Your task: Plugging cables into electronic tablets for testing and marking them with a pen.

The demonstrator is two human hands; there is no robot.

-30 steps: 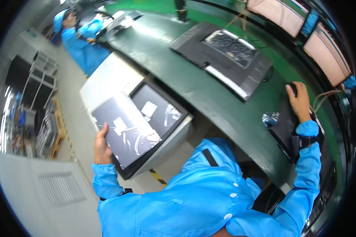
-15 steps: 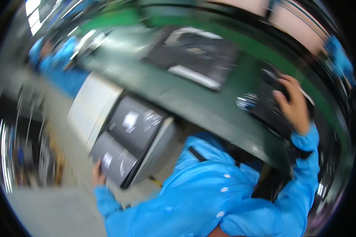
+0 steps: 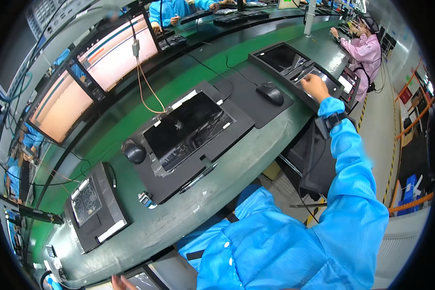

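Note:
My right hand [image 3: 315, 88] reaches to the far right, over a black tray [image 3: 295, 77] holding flat glossy screen panels. Its fingers are curled together at the edge of a panel [image 3: 324, 77] in the nearer compartment; what they pinch, if anything, is hidden. Only a few fingers of my left hand [image 3: 123, 283] show at the bottom edge, slightly blurred and apart, beside a tray with a grey panel [image 3: 142, 280]. On the green bench between my hands, a dark screen panel [image 3: 188, 129] with white tabs lies on a black mat [image 3: 166, 186].
A black mouse [image 3: 269, 93] rests on a mat; another mouse [image 3: 134, 151] is beside the panel. A pen [image 3: 198, 179], a small blue-labelled item [image 3: 146, 199] and a dark board [image 3: 94, 208] lie on the bench. Lit monitors [image 3: 116, 48] stand behind. A person in pink [image 3: 362, 53] sits far right.
My view has turned to the right. My right hand has moved from the bench mat to the tray at the far right. My left hand has come away from the grey panel it was touching.

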